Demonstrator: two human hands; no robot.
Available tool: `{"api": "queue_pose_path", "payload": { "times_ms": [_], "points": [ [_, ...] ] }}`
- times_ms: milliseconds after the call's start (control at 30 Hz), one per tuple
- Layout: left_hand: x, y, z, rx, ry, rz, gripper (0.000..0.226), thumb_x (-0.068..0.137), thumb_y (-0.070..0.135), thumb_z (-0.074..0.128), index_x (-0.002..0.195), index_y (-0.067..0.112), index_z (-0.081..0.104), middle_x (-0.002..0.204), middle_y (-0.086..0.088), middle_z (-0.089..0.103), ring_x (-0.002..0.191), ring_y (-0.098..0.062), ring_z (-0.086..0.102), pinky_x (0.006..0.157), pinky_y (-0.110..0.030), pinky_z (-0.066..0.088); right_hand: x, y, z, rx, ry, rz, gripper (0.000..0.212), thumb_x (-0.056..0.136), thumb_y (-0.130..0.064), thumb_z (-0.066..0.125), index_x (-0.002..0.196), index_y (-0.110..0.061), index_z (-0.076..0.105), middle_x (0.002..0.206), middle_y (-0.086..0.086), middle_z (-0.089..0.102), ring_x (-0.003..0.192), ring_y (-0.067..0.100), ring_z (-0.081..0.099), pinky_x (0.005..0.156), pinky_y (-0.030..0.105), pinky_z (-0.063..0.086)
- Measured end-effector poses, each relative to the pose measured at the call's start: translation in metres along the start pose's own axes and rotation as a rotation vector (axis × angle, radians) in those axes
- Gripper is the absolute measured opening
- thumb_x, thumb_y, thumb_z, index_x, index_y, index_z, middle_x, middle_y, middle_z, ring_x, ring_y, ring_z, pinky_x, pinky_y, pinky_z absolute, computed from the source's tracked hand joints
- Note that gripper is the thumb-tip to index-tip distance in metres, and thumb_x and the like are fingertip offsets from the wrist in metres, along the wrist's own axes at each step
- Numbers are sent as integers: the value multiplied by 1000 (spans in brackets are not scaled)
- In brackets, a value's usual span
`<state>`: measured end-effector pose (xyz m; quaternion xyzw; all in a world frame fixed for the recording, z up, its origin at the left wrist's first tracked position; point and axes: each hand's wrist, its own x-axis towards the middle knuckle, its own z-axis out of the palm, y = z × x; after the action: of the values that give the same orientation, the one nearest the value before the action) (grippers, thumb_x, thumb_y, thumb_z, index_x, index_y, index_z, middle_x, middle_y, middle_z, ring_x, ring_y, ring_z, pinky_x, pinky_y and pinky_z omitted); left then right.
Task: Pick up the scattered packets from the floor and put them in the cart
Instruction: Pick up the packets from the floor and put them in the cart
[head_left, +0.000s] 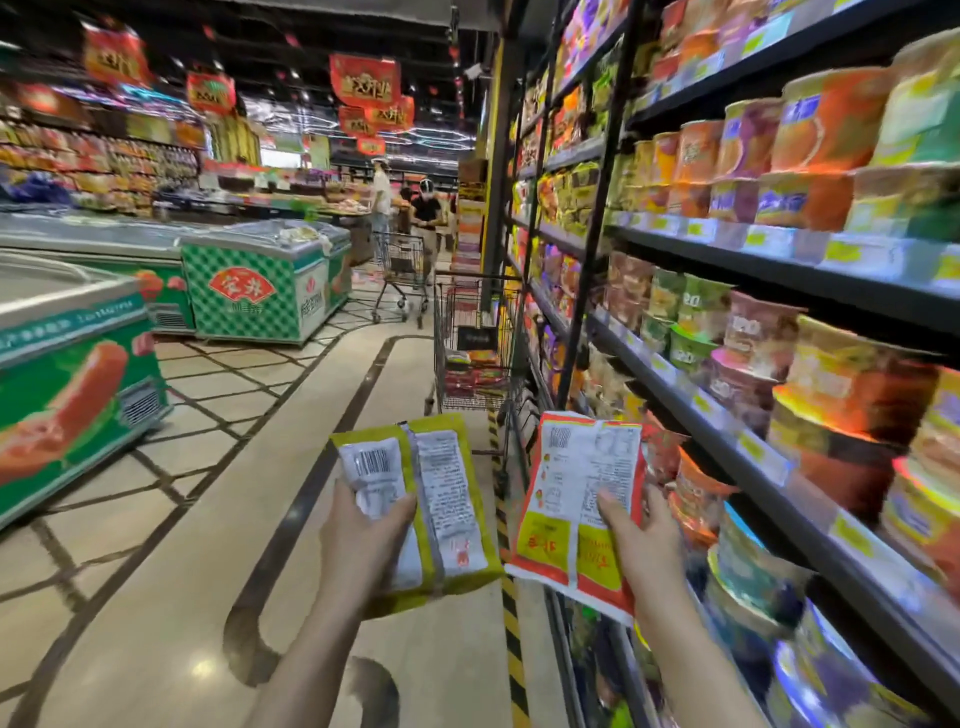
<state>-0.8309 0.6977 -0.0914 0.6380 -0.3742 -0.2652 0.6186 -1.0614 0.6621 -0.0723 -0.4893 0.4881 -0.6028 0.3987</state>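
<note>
My left hand grips a yellow-green packet, held up with its printed back and barcode facing me. A red and orange packet is held the same way by my right hand, thumb across its back. Both packets are raised at chest height over the aisle floor. Ahead, close to the shelving, stands a wire shopping cart with several colourful packets lying in its basket. The cart is about a few steps beyond my hands.
Tall shelves of noodle cups and packets line the right side. Green chest freezers stand on the left. A second cart and two people are further down the aisle. Black-yellow hazard tape runs along the shelf base.
</note>
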Motion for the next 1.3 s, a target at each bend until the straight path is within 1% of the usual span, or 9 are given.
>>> {"api": "queue_pose_path", "payload": {
  "times_ms": [100,267,400,633,867,967,1100,1200,1300],
  "points": [
    [79,-8,51,-2,-2,-41,44,70,31,75,106,27,51,100,1,67,91,-21,65,85,-40,52,96,21,22,-32,-12,7,16,90,-10,59,104,-17,54,94,0,62,79,9,58,64,22,43],
    [206,-25,117,7,-25,-91,56,57,50,70,108,33,55,101,5,71,91,-15,68,85,-46,54,231,57,72,-62,-42,47,23,89,-12,61,111,-16,55,108,8,64,95,22,60,82,32,44],
    [298,-42,163,31,-14,-91,58,55,53,66,109,32,56,100,7,71,89,-12,68,85,-44,54,325,89,110,-83,-70,74,16,88,-13,62,96,-25,57,106,8,66,95,25,63,87,40,50],
    [486,-94,238,49,-79,-107,58,62,53,69,115,34,55,103,10,70,92,-10,68,84,-44,55,496,147,193,-82,-89,97,17,89,-7,61,104,-11,55,98,7,66,80,11,61,62,15,50],
    [652,-113,320,-97,-93,-245,67,54,48,69,116,30,50,108,-2,67,94,-24,67,80,-51,55,650,188,265,-141,-71,185,43,88,-11,63,127,-1,50,118,10,62,108,25,58,96,37,46],
    [715,-127,354,-60,-117,-263,54,60,42,67,111,32,53,104,2,68,91,-21,68,79,-48,56,714,211,290,-140,-44,239,45,89,-11,62,130,0,47,119,7,60,99,18,56,85,27,42],
    [804,-156,402,43,-153,-233,46,66,37,65,111,32,55,100,3,69,89,-20,68,78,-51,56,803,247,321,-129,-20,282,23,90,-5,59,109,-14,50,105,5,59,76,10,55,56,10,41],
    [873,-176,440,131,-147,-247,46,64,39,60,108,29,54,93,2,69,82,-20,67,76,-48,56,878,281,345,-176,-32,309,19,89,-2,58,106,-9,54,107,10,62,76,10,56,56,10,43],
    [931,-182,476,175,-132,-269,43,65,40,61,106,29,53,94,3,67,82,-18,64,74,-40,55,949,307,373,-212,-47,338,33,89,1,57,122,2,51,112,11,58,85,13,54,56,8,41]
  ]
}}
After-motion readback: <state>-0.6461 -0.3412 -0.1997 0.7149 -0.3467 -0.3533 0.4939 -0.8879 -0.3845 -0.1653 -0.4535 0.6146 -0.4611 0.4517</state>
